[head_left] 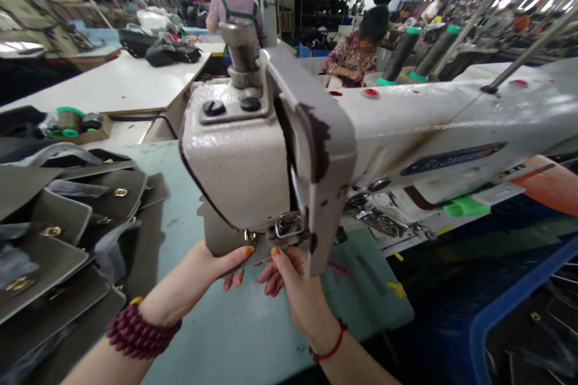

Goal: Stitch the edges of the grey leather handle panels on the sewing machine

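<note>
A grey-brown leather-like bag panel (220,236) with a small gold clasp (248,236) lies partly under the head of a white sewing machine (239,162). My left hand (215,261) grips the panel's near edge, thumb on top beside the clasp and fingers underneath. At the panel's right corner, my right hand (291,277) pinches the edge below the presser foot area (289,228), its thumb on top and other fingers curled below. The machine's head hides the panel's far part, and the needle cannot be made out.
Similar panels with gold clasps (120,192) are heaped at left on the pale green table (180,192). A blue crate (478,325) holding more pieces stands at lower right. Small pink-handled scissors (338,267) lie right of my hand. Co-workers (356,51) sit and stand beyond.
</note>
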`<move>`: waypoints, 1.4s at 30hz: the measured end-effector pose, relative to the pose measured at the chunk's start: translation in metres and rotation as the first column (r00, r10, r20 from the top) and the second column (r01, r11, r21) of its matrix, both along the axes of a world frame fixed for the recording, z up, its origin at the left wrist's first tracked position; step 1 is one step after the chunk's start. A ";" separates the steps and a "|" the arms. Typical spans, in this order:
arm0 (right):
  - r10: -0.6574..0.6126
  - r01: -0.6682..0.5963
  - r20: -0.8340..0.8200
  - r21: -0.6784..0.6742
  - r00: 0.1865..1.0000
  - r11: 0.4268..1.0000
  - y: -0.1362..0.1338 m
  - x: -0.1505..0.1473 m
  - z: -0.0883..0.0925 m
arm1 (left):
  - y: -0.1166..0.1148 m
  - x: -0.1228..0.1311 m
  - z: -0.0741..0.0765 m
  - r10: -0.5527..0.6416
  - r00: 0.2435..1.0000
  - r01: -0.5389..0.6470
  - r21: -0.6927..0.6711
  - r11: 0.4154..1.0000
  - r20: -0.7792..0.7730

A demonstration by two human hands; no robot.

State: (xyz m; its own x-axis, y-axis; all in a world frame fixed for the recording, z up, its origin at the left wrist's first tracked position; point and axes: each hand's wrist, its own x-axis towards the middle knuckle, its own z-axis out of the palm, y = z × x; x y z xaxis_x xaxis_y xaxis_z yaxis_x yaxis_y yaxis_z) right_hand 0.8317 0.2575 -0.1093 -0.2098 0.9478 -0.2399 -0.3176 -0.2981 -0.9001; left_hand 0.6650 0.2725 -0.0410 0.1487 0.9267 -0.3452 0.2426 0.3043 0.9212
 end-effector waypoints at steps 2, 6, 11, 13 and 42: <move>-0.024 0.024 0.000 -0.009 1.000 1.000 0.000 -0.003 0.000 | 0.001 0.001 0.003 0.015 1.000 -0.015 -0.010 1.000 -0.005; -0.072 0.072 0.004 -0.048 0.997 0.996 0.001 -0.009 0.005 | 0.003 0.003 0.006 0.080 0.997 -0.079 -0.026 0.997 0.022; -0.145 0.142 -0.014 -0.123 0.989 0.982 0.001 -0.018 0.011 | 0.006 0.000 0.002 0.081 0.997 -0.081 -0.022 0.996 0.017; -0.174 0.173 0.002 -0.128 0.985 0.977 0.001 -0.021 0.011 | 0.007 -0.003 -0.002 0.068 0.998 -0.068 -0.015 0.998 -0.008; -0.140 0.147 0.104 -0.071 0.985 0.987 0.004 -0.013 0.022 | -0.043 0.042 -0.032 0.411 0.908 -0.419 0.176 0.891 0.078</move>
